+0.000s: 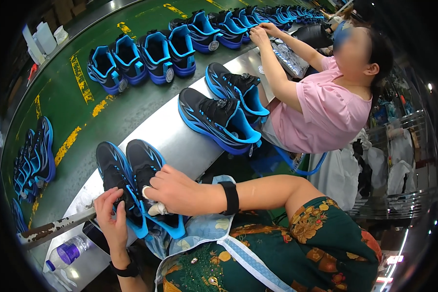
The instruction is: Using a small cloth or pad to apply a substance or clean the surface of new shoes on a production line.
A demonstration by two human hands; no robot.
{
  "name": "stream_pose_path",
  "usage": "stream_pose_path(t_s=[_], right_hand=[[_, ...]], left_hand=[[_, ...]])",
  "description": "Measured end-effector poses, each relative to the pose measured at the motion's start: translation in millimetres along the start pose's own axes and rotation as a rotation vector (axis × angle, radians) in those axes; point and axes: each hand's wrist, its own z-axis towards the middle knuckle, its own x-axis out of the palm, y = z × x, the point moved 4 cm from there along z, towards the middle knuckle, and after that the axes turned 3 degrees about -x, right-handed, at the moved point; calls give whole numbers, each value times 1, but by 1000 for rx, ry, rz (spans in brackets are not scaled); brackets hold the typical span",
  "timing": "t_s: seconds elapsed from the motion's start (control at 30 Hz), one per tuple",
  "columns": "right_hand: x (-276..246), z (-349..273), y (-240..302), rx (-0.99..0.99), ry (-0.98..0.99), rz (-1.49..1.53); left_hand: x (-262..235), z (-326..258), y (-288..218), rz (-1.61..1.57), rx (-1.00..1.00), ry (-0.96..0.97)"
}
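Note:
Two black-and-blue sneakers lie side by side on the steel ledge in front of me. My left hand (pixel 113 214) grips the heel of the left sneaker (pixel 111 171). My right hand (pixel 173 190) rests on the right sneaker (pixel 143 163) near its opening, fingers curled around a small white object (pixel 155 209) pressed against the shoe. A black band wraps each of my wrists.
Another sneaker pair (pixel 224 112) sits farther along the steel ledge (pixel 173 141). A green conveyor belt (pixel 68 107) carries more blue sneakers (pixel 141 56). A person in a pink shirt (pixel 321 112) works on my right. A plastic bottle (pixel 65 254) lies at lower left.

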Motion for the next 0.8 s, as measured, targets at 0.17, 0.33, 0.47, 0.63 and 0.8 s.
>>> stream_pose_path(t_s=[0.17, 0.33, 0.47, 0.63, 0.8], right_hand=[[4, -2, 8, -132, -2, 27], [1, -2, 3, -46, -137, -13], [-15, 12, -1, -19, 252, 124], [6, -4, 11, -72, 11, 12], [0, 16, -1, -93, 114, 363]], left_hand=[[-3, -7, 3, -33, -179, -11], [-4, -6, -2, -33, 8, -30], [-6, -20, -32, 54, -39, -289], [32, -80, -45, -823, -827, 311], [44, -84, -52, -1143, -921, 239]])
